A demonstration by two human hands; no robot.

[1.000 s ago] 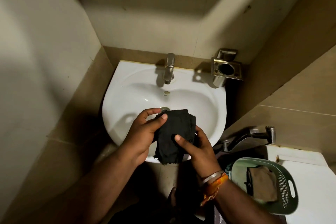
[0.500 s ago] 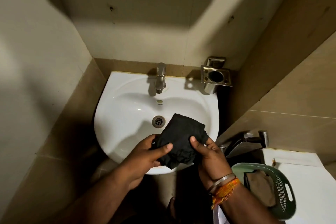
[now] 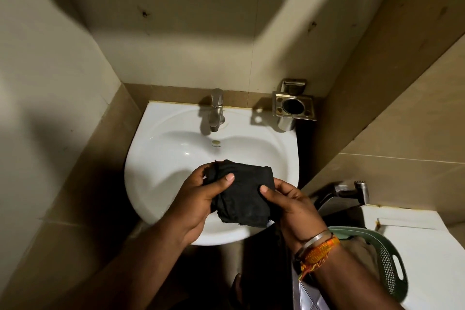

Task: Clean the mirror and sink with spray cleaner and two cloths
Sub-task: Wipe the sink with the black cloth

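Observation:
A folded black cloth (image 3: 245, 196) is held over the front of the white sink (image 3: 156, 158). My left hand (image 3: 198, 201) grips its left side, thumb on top. My right hand (image 3: 292, 206) pinches its right side, with a steel bangle and orange thread on the wrist. The cloth hides the drain. A brown cloth (image 3: 362, 249) lies in the green basket (image 3: 392, 267) at the lower right, partly behind my right forearm. No mirror or spray bottle is in view.
A steel tap (image 3: 216, 113) stands at the back of the sink. A steel tumbler holder (image 3: 293, 106) is fixed to the wall at the right. A second tap (image 3: 347, 191) and a white surface (image 3: 427, 246) lie to the right. Tiled walls close in on both sides.
The view has tilted up, so the sink sits lower in frame. Both hands have shifted the cloth toward the sink's front and refolded it; the drain is covered again.

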